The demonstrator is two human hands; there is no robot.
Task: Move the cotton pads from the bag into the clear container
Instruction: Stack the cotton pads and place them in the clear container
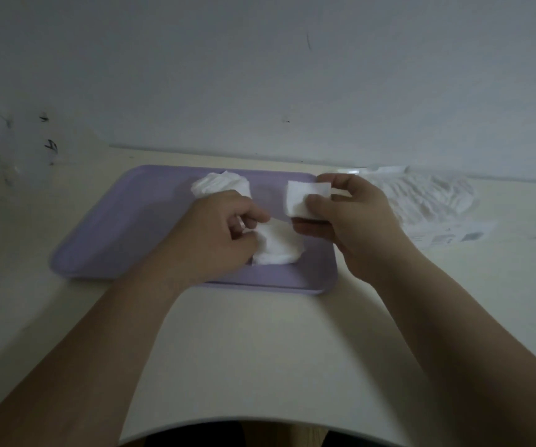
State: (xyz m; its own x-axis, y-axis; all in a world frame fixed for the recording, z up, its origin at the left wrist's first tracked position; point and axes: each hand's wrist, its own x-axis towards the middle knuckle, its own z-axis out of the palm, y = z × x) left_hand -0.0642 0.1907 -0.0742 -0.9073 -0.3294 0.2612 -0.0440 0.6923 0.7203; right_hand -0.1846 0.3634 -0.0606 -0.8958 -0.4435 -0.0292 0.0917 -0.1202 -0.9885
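— White cotton, then. How many lots?

— Four. My right hand (353,221) pinches a square stack of white cotton pads (305,196), thumb on top. My left hand (218,233) curls round a second bunch of pads (276,246) on the one lilac plastic tray (115,227).

— And the others?

— A loose heap of pads (221,185) lies behind my left hand. The rest sit in the crinkled clear plastic bag (431,198), on the cream table (260,350) to the right.

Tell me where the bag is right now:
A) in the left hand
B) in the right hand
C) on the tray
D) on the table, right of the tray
D: the bag lies on the table past the tray's right edge, while the right hand pinches pads, not the bag.
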